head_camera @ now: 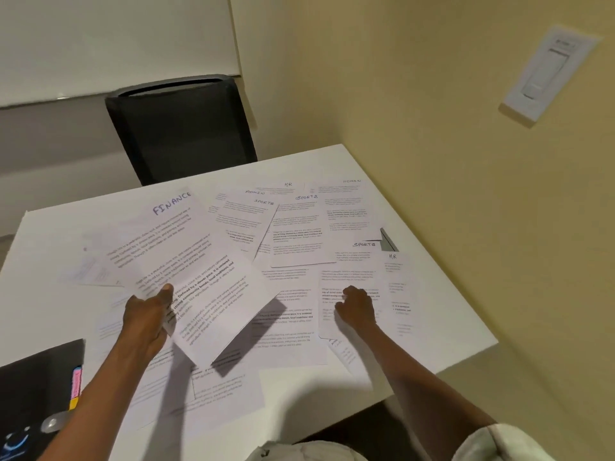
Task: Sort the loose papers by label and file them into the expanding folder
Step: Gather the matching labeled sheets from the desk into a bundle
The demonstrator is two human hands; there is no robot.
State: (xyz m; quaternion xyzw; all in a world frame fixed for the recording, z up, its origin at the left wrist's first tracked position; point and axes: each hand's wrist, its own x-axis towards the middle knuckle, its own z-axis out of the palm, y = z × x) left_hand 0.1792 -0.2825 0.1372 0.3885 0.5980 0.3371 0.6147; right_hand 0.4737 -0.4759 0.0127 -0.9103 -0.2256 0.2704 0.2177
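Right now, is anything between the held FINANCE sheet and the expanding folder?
Nothing visible blocks it. The left hand holds the FINANCE sheet above the loose papers; the expanding folder lies at the near-left table corner.

White table [416, 227], black chair [179, 128] behind, yellow wall [432, 94] — perhaps a posted notice [550, 73].

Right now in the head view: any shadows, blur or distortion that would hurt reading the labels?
Head view: the lifted FINANCE-labelled white sheet in the left hand casts a hard dark shadow on the papers below; handwritten labels read, body print is soft; the white table edges bow from wide-angle distortion; the right hand rests on a sheet, casting little shadow.
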